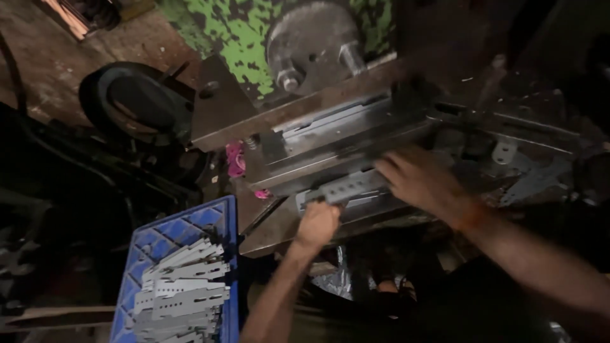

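Two hands on a dim, cluttered press bed.

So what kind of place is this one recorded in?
Most likely a small metalworking shop. A heavy green-painted machine with a large toothed wheel, a blue crate stacked with punched metal strips, and both hands on another strip at the machine bed.

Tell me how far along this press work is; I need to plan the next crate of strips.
Done: I cannot tell; one small plate lies on the machine bed. In hand: both hands, left hand and right hand, are on one perforated metal strip at the die. Left: a stack of similar strips fills the blue crate, though whether those are finished is unclear.
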